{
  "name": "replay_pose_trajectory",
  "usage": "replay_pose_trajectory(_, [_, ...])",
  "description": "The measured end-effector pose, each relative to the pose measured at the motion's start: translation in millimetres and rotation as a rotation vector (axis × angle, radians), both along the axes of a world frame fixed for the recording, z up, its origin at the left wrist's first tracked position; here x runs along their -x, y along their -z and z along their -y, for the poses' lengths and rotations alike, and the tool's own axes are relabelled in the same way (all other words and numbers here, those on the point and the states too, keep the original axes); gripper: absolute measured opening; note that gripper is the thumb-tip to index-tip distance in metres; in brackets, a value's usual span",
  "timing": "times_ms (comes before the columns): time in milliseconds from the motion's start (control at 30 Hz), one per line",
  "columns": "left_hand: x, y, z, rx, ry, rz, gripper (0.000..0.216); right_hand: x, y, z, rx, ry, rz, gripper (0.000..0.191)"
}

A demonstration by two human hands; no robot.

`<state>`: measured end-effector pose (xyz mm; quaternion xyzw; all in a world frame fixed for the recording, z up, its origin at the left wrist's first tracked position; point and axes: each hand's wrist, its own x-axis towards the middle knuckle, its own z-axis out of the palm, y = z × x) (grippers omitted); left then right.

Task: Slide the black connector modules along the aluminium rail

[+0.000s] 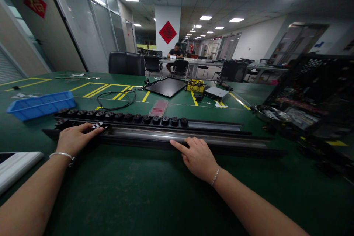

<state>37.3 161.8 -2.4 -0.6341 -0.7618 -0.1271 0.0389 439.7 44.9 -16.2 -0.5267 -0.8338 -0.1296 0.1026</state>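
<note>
Two long dark rails lie side by side across the green table, the near rail [143, 135] showing a shiny metal channel. Along the far rail runs a row of small black knob-like pieces [118, 117]. At the left part of the near rail, my left hand [72, 138] pinches a small dark piece with a whitish top [97, 125] between thumb and fingers. The piece's exact kind cannot be made out. My right hand [199, 158] rests at the middle of the near rail, index finger stretched out onto its front edge, the other fingers loosely bent, holding nothing.
A blue bin [41, 105] stands at left beside a white-edged device [20, 167]. Beyond the rails lie a black cable [116, 100], a flat dark panel [166, 86], a yellow box [196, 85] and a grey drive box [216, 93]. An open computer case [309, 99] stands right.
</note>
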Motion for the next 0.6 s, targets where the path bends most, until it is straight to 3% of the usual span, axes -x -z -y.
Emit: replay_pose_trajectory(600, [5.4,3.3,-2.5,0.011,0.046,0.002,0.060,0.0,1.3,0.0,-0.017,0.002,0.003,0.060])
